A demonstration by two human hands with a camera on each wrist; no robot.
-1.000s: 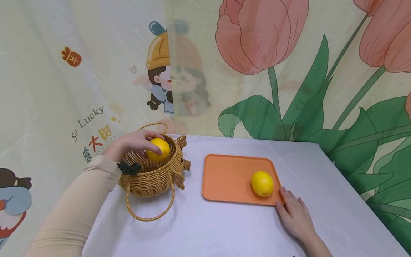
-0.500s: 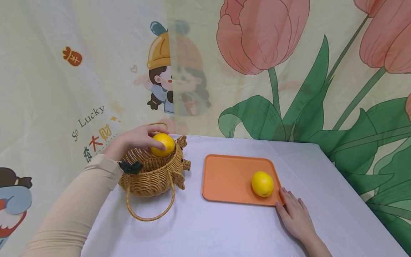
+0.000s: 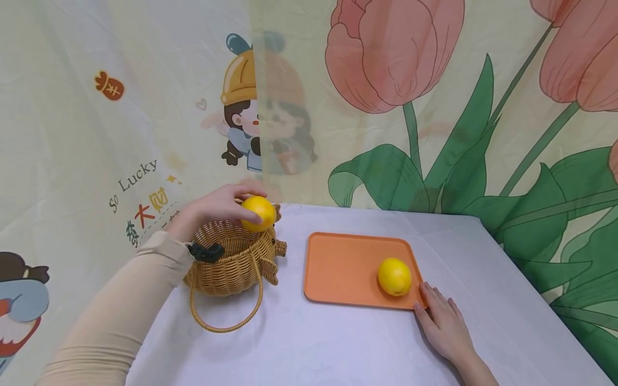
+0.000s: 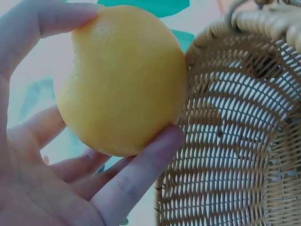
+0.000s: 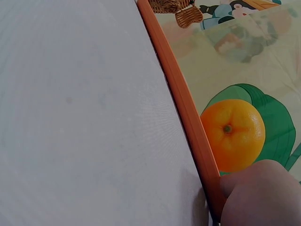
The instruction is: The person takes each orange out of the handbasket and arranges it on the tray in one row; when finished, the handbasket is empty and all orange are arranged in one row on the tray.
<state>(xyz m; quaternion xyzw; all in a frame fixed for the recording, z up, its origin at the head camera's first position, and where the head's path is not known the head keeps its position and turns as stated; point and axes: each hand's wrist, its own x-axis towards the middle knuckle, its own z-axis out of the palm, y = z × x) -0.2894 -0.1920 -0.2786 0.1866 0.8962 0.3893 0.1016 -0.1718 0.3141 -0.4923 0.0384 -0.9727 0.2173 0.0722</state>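
A tulip-printed drape [image 3: 376, 134] hung behind a white-covered table [image 3: 357, 348], where a wicker basket [image 3: 224, 276] with a snout and ears stood to the left, its handle drooping onto the cloth. Beside it, well apart, lay a flat orange tray [image 3: 343, 268].

The person's right hand [image 3: 444, 327] rested at the tray's near right corner, fingers straight and close together, thumb set apart on the rim — a steadying touch, I'd have said. The left hand [image 3: 217, 203] was arched over the basket's mouth, thumb and fingers clamped round a yellow-orange fruit [image 3: 259, 214]. That fruit was at the rim on the snout side; whether it touched the weave I couldn't tell. A second fruit [image 3: 394, 277] lay on the tray towards its right end, near the right hand but not held.

I took the step in hand to be the carry between basket and tray. The next move, to my mind, called for a firm pinch until the fruit cleared the rim and ear, then a gentle release on the tray's bare left part — round fruit could easily roll.
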